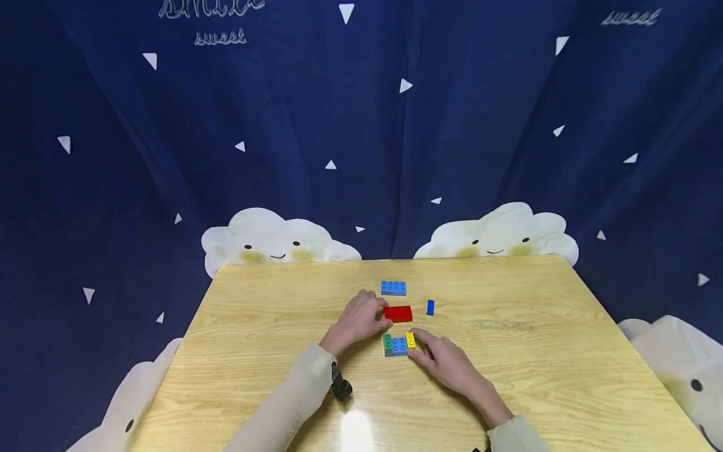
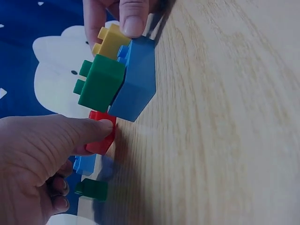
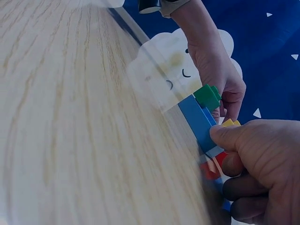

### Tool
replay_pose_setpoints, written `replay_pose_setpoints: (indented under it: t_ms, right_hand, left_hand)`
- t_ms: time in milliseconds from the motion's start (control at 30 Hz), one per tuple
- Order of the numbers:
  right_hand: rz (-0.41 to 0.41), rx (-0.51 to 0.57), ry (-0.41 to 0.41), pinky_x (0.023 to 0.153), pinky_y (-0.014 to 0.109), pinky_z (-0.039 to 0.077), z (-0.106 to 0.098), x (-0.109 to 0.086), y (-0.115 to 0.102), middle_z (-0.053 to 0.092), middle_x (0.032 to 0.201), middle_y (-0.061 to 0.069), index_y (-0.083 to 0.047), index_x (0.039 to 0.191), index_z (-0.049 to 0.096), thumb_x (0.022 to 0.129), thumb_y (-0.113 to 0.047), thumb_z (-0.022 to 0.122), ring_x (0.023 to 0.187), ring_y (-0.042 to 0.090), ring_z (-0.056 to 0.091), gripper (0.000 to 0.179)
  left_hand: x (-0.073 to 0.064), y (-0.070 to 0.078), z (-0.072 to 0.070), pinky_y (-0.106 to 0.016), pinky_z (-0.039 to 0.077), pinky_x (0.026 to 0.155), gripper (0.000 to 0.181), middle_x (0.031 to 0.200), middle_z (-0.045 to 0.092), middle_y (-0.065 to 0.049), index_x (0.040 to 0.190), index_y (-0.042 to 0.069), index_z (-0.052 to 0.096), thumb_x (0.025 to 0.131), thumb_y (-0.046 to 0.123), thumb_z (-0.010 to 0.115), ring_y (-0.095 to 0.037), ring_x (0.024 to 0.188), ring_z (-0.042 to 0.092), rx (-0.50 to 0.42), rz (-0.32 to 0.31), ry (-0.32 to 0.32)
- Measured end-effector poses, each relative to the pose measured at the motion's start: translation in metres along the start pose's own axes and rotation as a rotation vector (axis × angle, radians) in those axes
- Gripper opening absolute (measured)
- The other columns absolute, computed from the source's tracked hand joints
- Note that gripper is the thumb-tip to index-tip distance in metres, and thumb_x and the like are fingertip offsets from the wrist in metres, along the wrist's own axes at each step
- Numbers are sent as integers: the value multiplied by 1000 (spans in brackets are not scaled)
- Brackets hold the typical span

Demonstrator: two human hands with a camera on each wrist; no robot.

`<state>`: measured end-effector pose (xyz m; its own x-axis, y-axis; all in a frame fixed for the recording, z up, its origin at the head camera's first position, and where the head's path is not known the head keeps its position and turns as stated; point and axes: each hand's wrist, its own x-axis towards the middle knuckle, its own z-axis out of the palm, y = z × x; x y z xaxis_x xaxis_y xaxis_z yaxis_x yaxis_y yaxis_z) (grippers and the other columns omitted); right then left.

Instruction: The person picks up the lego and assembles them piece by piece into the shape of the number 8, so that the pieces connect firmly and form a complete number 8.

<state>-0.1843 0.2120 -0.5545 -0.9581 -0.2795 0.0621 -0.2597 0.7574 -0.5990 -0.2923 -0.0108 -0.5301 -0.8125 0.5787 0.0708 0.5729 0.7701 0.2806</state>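
My left hand (image 1: 360, 317) pinches the left end of a red toy building brick (image 1: 400, 314), thumb on its near side. Closer to me, a blue brick (image 2: 140, 77) carries a narrow green brick (image 1: 387, 343) on its left end and a narrow yellow brick (image 1: 410, 340) on its right end; blue studs show between them. With thumb and index finger, my right hand (image 1: 449, 363) grips this blue brick at the yellow end. In the left wrist view the yellow brick is partly hidden behind the right thumb.
Beyond the red brick lies another blue brick (image 1: 393, 289), with a small blue brick (image 1: 430, 307) to its right. A loose green brick (image 2: 93, 189) shows in the left wrist view. The wooden table (image 1: 536, 339) ends at a dark blue curtain (image 1: 361, 113) with cloud prints.
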Motion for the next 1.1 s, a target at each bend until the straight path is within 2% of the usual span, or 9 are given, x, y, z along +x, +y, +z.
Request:
replay_pose_setpoints:
  t_ms: [367, 533, 733, 867, 1100]
  right_hand:
    - [-7, -32, 5, 52, 24, 29, -1, 6, -1, 46, 64, -10, -6, 146, 59, 102, -36, 69, 54, 4, 37, 54]
    - [-2, -38, 4, 51, 24, 28, 1, 9, -2, 46, 64, -9, -6, 146, 58, 102, -36, 68, 54, 4, 37, 54]
    - [-5, -35, 6, 52, 24, 28, 2, 10, -4, 45, 63, -9, -7, 148, 57, 101, -34, 70, 53, 5, 36, 55]
    - [-12, -20, 13, 51, 23, 29, 2, 10, -4, 45, 63, -9, -9, 147, 58, 102, -34, 70, 53, 5, 37, 53]
    - [-20, -19, 20, 50, 23, 30, 3, 12, -3, 45, 63, -10, -11, 143, 60, 101, -32, 71, 52, 4, 37, 49]
  left_hand:
    - [-10, -5, -12, -26, 41, 71, 40, 88, 57, 2, 125, 11, 75, 96, 38, 76, -16, 85, 48, -21, 19, 47]
    - [-17, -3, -20, -25, 41, 70, 39, 87, 59, 2, 125, 10, 74, 97, 37, 76, -16, 85, 48, -46, 32, 65]
    - [-30, 5, -29, -26, 42, 72, 39, 90, 62, 0, 123, 9, 75, 97, 38, 75, -16, 86, 48, -80, 41, 81]
    - [-41, 11, -32, -26, 43, 71, 39, 92, 64, -2, 122, 9, 75, 96, 38, 76, -16, 86, 48, -102, 58, 70]
    - [-56, 17, -31, -25, 45, 72, 37, 101, 69, -4, 121, 10, 76, 96, 37, 77, -15, 88, 50, -83, 102, 66]
